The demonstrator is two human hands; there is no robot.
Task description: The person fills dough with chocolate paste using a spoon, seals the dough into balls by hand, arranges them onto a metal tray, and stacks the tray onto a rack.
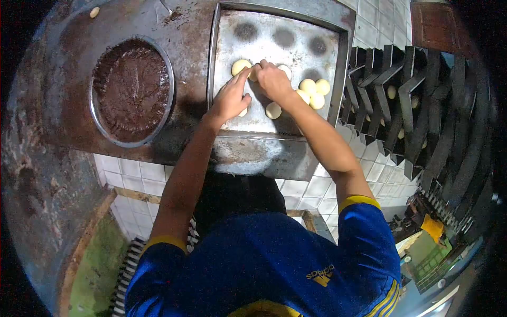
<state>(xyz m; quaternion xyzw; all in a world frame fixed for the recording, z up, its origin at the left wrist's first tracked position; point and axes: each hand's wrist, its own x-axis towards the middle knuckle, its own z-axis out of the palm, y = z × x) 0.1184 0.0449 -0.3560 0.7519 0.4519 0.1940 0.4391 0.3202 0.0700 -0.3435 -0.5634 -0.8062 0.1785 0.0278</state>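
Pale dough balls lie on a metal baking tray. My left hand is over the tray's left side, its fingers stretched forward and its thumb apart. Its fingertips are beside a dough ball and meet the fingers of my right hand. Between the two hands a bit of a dough ball shows, mostly hidden by the curled fingers of my right hand. Another dough ball rests below my right hand, and one is partly covered by my left hand. Several dough balls sit clustered at the right.
A round metal bowl of dark brown filling stands left of the tray. A small pale piece lies on the worn table at the far left. Dark metal racks holding pale balls stand to the right.
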